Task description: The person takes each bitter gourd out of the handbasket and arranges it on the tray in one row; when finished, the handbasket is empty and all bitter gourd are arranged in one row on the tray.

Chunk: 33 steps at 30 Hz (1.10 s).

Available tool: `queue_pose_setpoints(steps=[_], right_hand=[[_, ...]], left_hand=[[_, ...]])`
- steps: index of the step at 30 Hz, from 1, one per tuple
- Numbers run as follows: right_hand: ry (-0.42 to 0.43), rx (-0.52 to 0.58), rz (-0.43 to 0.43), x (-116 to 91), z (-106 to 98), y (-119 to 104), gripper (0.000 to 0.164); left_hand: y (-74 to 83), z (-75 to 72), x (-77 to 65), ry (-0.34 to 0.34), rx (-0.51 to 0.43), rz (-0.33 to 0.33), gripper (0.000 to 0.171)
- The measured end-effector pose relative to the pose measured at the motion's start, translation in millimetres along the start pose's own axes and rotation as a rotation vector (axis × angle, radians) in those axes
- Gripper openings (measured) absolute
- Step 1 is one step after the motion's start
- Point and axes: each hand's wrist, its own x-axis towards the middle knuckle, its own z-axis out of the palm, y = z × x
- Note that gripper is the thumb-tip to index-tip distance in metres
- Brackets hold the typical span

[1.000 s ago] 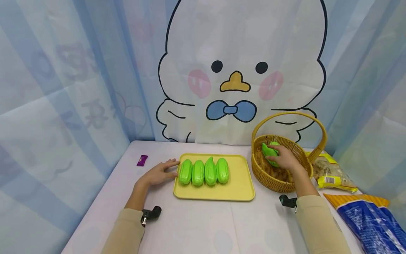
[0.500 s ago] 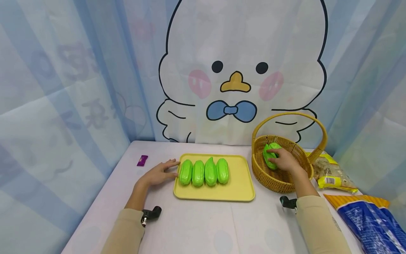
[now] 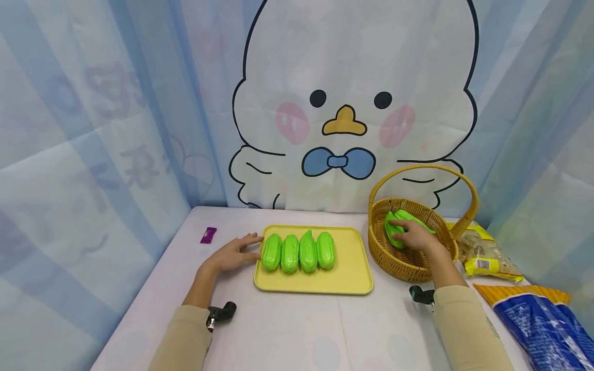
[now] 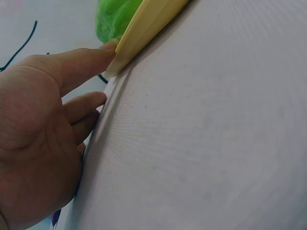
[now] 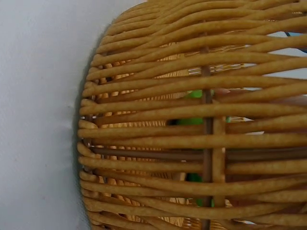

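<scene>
My left hand (image 3: 232, 252) rests at the left edge of a yellow tray (image 3: 320, 283), its fingers extended. In the left wrist view the thumb touches the tray's rim (image 4: 125, 52). Several glossy green, oblong, gourd-like vegetables (image 3: 290, 253) lie side by side on the tray. My right hand (image 3: 417, 237) is inside a woven basket (image 3: 394, 265) with a tall handle, its fingers and thumb about a green gourd-like vegetable (image 3: 391, 226). A second green vegetable (image 3: 410, 215) lies slantwise behind that hand, partly hidden. The right wrist view shows mainly the basket's wicker wall (image 5: 192, 115), with green glimpsed through it.
A small purple packet (image 3: 208, 235) lies at the table's back left. Right of the basket are a yellow clear-windowed bag (image 3: 487, 252) and a blue and orange bag (image 3: 538, 319). A curtain with a cartoon chick (image 3: 352, 62) hangs behind the table.
In the basket, the second green vegetable has swung from upright to slanting right behind my right hand. The right hand has shifted only slightly; the left hand and the tray stay put.
</scene>
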Motion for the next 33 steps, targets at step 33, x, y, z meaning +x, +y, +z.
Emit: queue_pose_setpoints(steps=[33], right_hand=[[0.257,0.349,-0.084,-45,0,-55,0.057]], left_hand=[[0.1,0.8,-3.2,0.015,-0.003,-0.021,0.063]])
